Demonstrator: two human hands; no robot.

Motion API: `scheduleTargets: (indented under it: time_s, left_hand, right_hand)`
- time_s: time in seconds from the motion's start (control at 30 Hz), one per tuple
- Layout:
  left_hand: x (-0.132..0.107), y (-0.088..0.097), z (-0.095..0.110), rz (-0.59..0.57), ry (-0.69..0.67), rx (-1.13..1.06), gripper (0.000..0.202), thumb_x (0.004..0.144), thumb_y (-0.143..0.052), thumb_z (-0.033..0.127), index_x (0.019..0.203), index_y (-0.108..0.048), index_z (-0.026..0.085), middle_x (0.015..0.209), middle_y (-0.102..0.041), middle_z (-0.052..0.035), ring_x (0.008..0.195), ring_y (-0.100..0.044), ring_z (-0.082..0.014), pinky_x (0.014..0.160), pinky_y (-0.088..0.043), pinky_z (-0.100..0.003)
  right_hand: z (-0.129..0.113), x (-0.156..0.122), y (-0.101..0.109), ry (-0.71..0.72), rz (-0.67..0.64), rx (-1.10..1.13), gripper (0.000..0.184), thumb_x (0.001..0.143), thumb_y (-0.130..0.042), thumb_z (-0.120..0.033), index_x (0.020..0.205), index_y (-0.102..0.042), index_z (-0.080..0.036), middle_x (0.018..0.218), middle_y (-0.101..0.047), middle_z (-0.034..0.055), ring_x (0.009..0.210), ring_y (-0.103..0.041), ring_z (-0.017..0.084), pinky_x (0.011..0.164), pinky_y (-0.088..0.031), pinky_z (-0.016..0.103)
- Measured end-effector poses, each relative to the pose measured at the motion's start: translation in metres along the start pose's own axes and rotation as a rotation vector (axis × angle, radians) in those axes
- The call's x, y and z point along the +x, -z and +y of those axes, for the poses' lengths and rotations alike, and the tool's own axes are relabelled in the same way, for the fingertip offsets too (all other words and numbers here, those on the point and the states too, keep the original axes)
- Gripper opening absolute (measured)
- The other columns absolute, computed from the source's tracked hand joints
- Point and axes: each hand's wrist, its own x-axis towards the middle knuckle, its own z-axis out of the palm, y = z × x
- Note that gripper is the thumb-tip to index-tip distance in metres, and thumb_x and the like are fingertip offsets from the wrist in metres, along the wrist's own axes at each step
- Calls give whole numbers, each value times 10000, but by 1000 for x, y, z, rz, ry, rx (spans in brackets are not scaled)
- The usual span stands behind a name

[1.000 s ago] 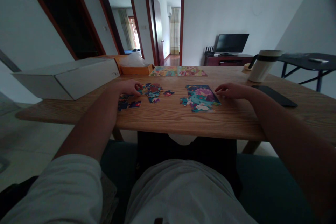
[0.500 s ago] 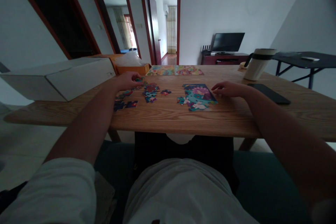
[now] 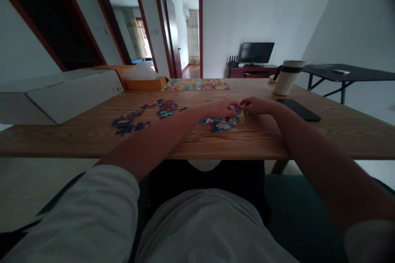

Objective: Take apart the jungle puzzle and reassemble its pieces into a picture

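My left hand [image 3: 220, 109] reaches across to the partly joined puzzle [image 3: 222, 126], its fingers closed on a small colourful puzzle piece [image 3: 240, 117]. Close against it from the right, my right hand [image 3: 257, 105] pinches at the upper edge of the same piece. Both hands are just above the joined section, which shows white rabbits on teal; much of it is hidden behind my left hand and forearm. Loose puzzle pieces [image 3: 126, 123] lie in a scattered group on the left side of the table, with another cluster [image 3: 167, 107] beyond my left forearm.
Two bright picture sheets [image 3: 196, 85] lie at the table's far edge. A white box [image 3: 77, 92] and an orange box [image 3: 145, 84] stand at the left. On the right are a white cup with a dark band [image 3: 287, 80] and a dark flat tablet-like object [image 3: 298, 109].
My left hand has moved right from the loose pieces to the joined puzzle, bringing a piece. My right hand has closed its fingers at that piece. The view has shifted slightly.
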Motion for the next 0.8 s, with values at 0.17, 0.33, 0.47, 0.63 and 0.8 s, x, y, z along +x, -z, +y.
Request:
scheduleTargets:
  time_s: [0.17,0.33,0.47,0.63,0.8]
  left_hand:
    - [2,-22,-13,120,-118,162,353,868,-667,281,1206,-675,178,1026,-735,-84,855,-680,-185,782,-517,-314]
    - [-9,-20,-12,123,-214,342,326,901,-641,364,1149,-717,167,1172,-712,-135,1080,-649,-249,974,-470,-371]
    - [-16,-14,-7,22,-152,433,487,912,-602,465,1269,-688,144,1264,-677,-161,1186,-604,-274,1053,-423,-377]
    - [-21,-15,-1,11,-107,487,526,880,-625,474,1288,-700,152,1366,-623,-145,1261,-567,-285,1112,-380,-359]
    - [-21,-19,3,35,-189,512,441,907,-593,380,1264,-718,154,1325,-654,-117,1254,-580,-256,1121,-382,-338]
  right_hand:
    - [-2,0,3,30,-3,3,388,957,-567,-416,1253,-709,-210,1125,-765,95,980,-711,253,864,-562,343]
    - [-3,-1,3,4,-5,8,402,953,-592,-441,1263,-706,-212,1110,-767,98,934,-715,246,866,-563,351]
    - [-6,-3,4,-6,-11,-3,395,969,-568,-400,1276,-699,-189,1109,-765,109,925,-712,243,859,-564,347]
    - [-6,-3,3,2,-11,25,385,978,-557,-378,1281,-693,-184,1114,-764,112,939,-712,234,846,-565,325]
    - [-7,-4,3,-17,-7,16,428,962,-600,-425,1296,-692,-172,1126,-762,114,919,-716,231,865,-557,329]
